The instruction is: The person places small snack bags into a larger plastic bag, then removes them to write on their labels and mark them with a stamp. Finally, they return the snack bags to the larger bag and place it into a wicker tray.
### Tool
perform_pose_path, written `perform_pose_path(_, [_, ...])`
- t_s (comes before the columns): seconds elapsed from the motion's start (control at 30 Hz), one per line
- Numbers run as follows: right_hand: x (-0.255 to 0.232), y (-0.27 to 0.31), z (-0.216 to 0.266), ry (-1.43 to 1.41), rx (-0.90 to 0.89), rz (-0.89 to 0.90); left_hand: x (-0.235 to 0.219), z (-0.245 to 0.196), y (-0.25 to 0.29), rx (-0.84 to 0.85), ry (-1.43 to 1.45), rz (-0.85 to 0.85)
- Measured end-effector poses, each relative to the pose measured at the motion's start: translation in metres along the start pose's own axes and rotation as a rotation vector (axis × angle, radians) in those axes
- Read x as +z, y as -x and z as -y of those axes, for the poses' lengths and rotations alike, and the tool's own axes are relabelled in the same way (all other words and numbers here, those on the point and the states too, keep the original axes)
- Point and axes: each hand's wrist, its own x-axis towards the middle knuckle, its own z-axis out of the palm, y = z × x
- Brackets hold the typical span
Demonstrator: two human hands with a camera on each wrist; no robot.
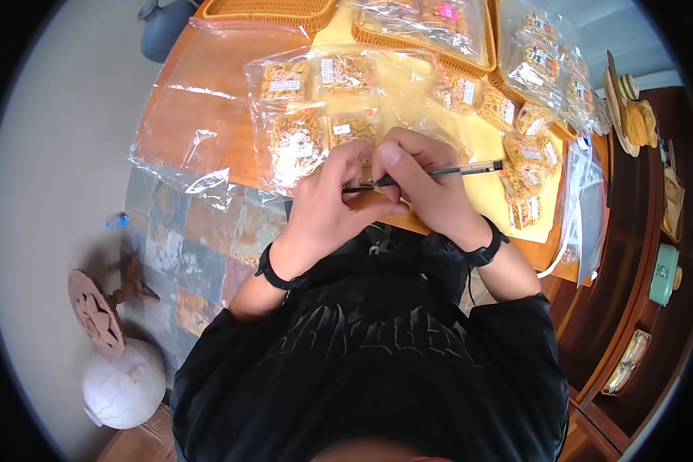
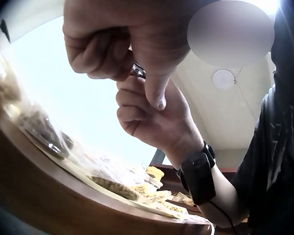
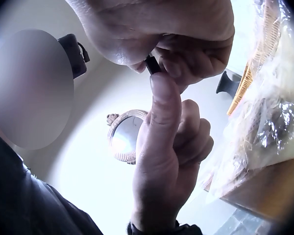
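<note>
A pen with a black end and a clear barrel (image 1: 470,168) lies nearly level between the two hands, in front of the black shirt. My right hand (image 1: 431,185) grips its middle with curled fingers, thumb on top. At its dark left end, my left hand (image 1: 327,204) pinches with thumb and fingers. In the right wrist view a short black part of the pen (image 3: 152,64) shows between the right hand (image 3: 161,29) and the left thumb. The left wrist view has the left hand (image 2: 132,39) above the right hand (image 2: 159,115), with most of the pen hidden.
Clear bags of snack packets (image 1: 292,135) lie on the table just beyond the hands. More packets (image 1: 527,158) sit on yellow paper to the right. Wicker trays (image 1: 269,11) stand at the back. An empty-looking clear bag (image 1: 192,127) hangs over the left table edge.
</note>
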Motion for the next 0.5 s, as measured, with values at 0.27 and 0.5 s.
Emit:
perform_pose_path(0.27, [-0.018, 0.029, -0.024, 0.088, 0.046, -0.120, 0.019, -0.016, -0.003, 0.302, 0.003, 0.247])
perform_pose_path(0.5, [-0.068, 0.096, 0.014, 0.165, -0.143, -0.305, 0.034, -0.030, 0.002, 0.210, -0.006, 0.286])
